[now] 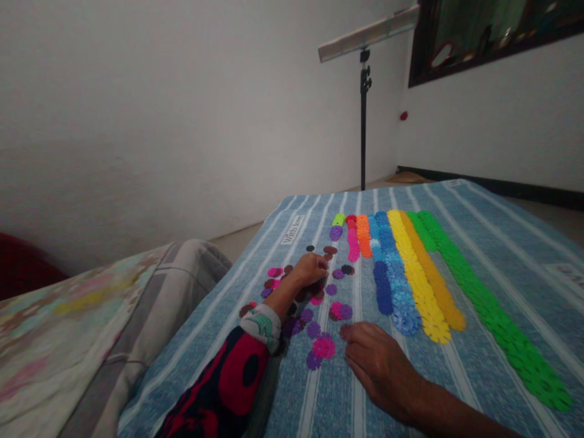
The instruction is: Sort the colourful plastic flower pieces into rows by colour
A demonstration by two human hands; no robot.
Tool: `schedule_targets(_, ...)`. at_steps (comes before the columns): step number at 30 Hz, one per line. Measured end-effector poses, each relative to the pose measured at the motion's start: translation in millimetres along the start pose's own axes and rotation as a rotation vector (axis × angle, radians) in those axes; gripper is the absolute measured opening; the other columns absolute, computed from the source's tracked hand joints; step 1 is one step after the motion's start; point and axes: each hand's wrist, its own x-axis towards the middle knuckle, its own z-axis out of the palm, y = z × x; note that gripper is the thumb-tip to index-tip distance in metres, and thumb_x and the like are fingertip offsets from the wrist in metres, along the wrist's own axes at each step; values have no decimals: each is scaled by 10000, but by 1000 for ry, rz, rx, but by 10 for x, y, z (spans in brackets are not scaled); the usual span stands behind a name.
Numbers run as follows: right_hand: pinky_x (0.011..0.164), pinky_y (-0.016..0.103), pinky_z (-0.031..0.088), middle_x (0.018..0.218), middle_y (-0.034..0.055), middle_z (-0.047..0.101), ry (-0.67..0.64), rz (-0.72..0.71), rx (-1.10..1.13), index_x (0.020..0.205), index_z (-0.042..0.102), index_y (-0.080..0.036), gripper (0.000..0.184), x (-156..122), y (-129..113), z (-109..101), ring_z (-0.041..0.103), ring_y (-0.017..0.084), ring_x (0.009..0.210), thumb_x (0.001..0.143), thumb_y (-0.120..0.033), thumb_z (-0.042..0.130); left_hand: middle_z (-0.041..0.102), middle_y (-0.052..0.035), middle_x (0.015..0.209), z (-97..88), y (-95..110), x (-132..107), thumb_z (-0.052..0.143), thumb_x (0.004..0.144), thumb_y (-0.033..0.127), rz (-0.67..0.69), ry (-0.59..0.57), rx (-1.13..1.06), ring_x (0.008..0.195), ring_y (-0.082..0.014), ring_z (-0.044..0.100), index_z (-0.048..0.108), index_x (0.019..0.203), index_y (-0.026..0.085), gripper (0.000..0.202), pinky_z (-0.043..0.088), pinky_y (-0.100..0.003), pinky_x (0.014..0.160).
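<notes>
Reaching in among loose notched plastic discs, my left hand point(311, 268) has its fingers bent together; whatever is in them is hidden. Brown discs point(330, 250) lie just beyond its fingertips, and dark ones are partly under the palm. Closer to me, my right hand point(376, 364) is closed, with a brown disc point(346, 331) at its fingertips. Between the hands are purple discs point(314, 330) and a pink disc point(324, 346). A black disc point(347, 269) overlaps others to the right of my left hand.
Overlapping discs form rows by colour: red-pink point(353, 243), orange point(364, 234), blue point(396, 280), yellow point(417, 280) and long green point(497, 316). They rest on a striped blue cloth point(479, 255). A patterned cover point(82, 316) is at left; a light stand point(364, 121) rises behind.
</notes>
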Motion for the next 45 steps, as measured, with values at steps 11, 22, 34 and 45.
schedule_targets(11,811,351,494,966,84,650,21,-7,-8,769,584,-170,204,-1,-1,2,574,197,913,879,-42,469,657,21,680,-83,-484,-141,614,660,181,-88,65,-112,667,-129,578,746,800,150,196,424,-215,639)
schedule_targets(22,817,344,490,954,79,642,3,-1,7,771,579,-168,201,-5,-1,-6,568,194,917,879,-34,474,623,13,635,-105,-579,-243,607,658,154,-143,74,-145,621,-113,548,718,757,141,149,419,-200,585)
schedule_targets(34,814,352,496,948,83,641,-9,6,3,776,589,-166,206,0,-6,-20,571,196,909,884,-41,467,664,3,684,-81,-604,-269,628,650,175,-158,69,-148,673,-130,588,745,822,151,210,460,-200,621)
schedule_targets(45,830,357,497,966,84,649,14,-4,4,775,584,-165,194,-21,12,18,574,199,919,869,-33,478,675,2,688,-82,-567,-346,605,681,190,-121,57,-144,677,-128,591,741,802,150,186,455,-207,638)
